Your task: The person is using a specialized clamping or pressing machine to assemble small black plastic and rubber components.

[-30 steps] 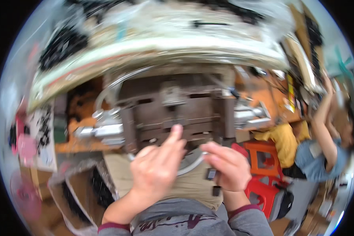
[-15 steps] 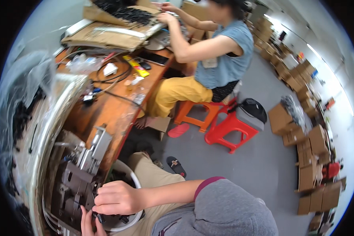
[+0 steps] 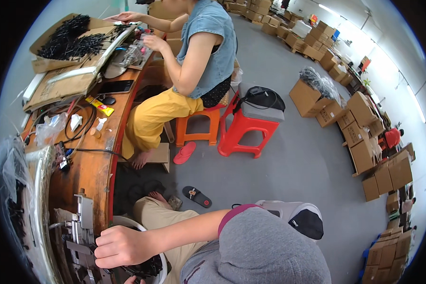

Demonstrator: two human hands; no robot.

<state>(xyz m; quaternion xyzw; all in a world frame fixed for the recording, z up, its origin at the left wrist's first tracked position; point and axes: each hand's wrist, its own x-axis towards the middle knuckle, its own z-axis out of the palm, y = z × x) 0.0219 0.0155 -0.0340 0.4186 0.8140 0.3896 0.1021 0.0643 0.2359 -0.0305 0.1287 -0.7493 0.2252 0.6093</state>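
Note:
My right hand (image 3: 123, 247) is closed, its fingers curled down beside a metal bench fixture (image 3: 84, 213). Whatever those fingers grip is hidden beneath them. Only some fingertips of my left hand (image 3: 135, 280) show at the lower edge, too little to tell what they do. Below my right forearm, the white bucket (image 3: 164, 272) holds small black parts (image 3: 149, 268). The fixture stands on the wooden workbench (image 3: 91, 163), to the left of the bucket.
Plastic-wrapped material (image 3: 26, 203) lines the bench's left side. Cables (image 3: 87, 127) and a phone (image 3: 116, 87) lie farther up. A co-worker in yellow trousers (image 3: 158, 116) sits at the far end, near a red stool (image 3: 251, 130). Cardboard boxes (image 3: 357, 142) line the right.
The whole view has shifted, bringing more of the far bench and floor into sight. My left hand has mostly dropped out at the lower edge; my right hand stays closed near the fixture.

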